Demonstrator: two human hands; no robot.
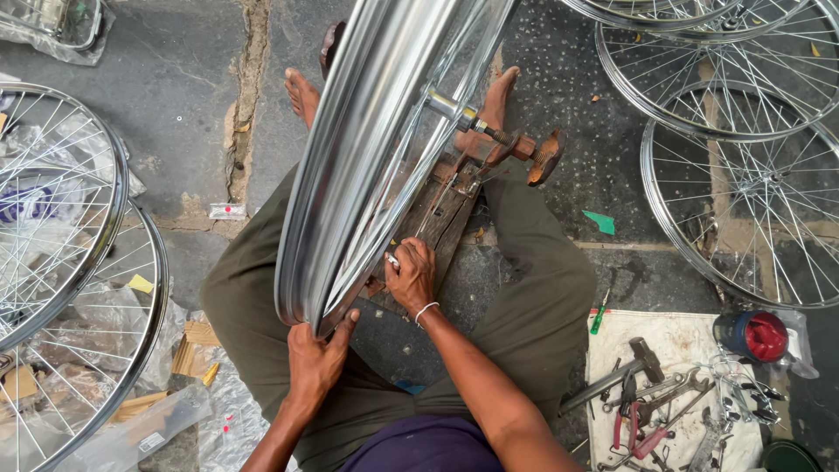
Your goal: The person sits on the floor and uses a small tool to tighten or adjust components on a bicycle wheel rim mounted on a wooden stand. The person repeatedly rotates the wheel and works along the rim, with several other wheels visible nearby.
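Observation:
A shiny chrome bicycle wheel rim [367, 157] stands upright between my knees, its axle [463, 114] resting on a rusty wooden truing stand [516, 153]. My left hand [319, 354] grips the near lower edge of the rim. My right hand [411, 275] is closed around a small tool at a spoke on the rim's right side. My bare feet [303, 92] rest on the concrete floor beyond the wheel.
Finished spoked wheels lie at the left [61, 262] and at the upper right [743, 166]. A white cloth [673, 393] at the lower right holds a hammer, pliers and wrenches, with a red-capped container [756, 336] beside it. Plastic wrap and cardboard lie at the lower left.

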